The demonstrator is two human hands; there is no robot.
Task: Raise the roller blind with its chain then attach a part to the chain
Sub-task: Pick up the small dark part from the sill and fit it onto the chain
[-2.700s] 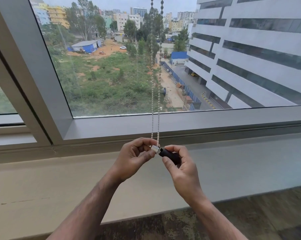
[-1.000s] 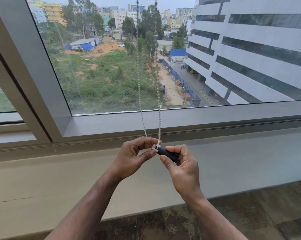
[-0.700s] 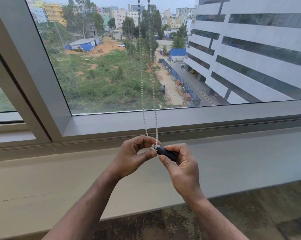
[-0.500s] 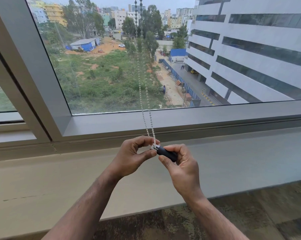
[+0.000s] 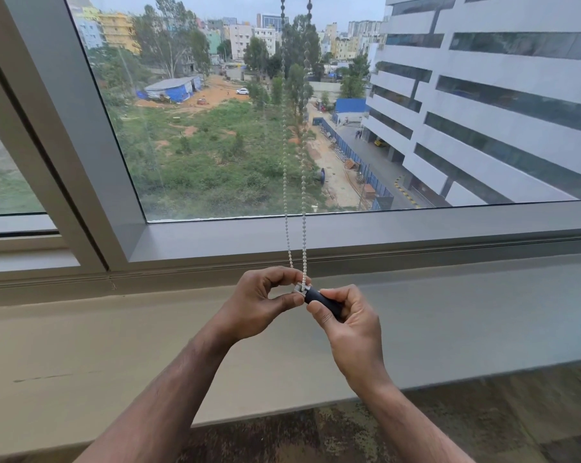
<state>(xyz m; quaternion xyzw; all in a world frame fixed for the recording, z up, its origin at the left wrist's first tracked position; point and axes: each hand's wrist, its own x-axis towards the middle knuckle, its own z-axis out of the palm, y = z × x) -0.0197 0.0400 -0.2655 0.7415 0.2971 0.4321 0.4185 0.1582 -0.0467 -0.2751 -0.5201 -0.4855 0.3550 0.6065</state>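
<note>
At lower centre of the frame, the right hand (image 5: 352,324) is gripping a black cylindrical part (image 5: 322,300) while the left hand (image 5: 259,304) is pinching its white end cap (image 5: 299,288) around the bead chain (image 5: 303,202), which is hanging down mid-frame before the window (image 5: 215,155). A loosened pinch could let the beads slip free. No lettering is showing.

Both forearms reach forward, left hand (image 5: 259,300) and right hand (image 5: 352,324) pinched closed, fingertips meeting.

Both forearms are bare to the frame's edge, with the left hand (image 5: 259,304) and right hand (image 5: 352,325) ungloved, fingernails trimmed short.
</note>
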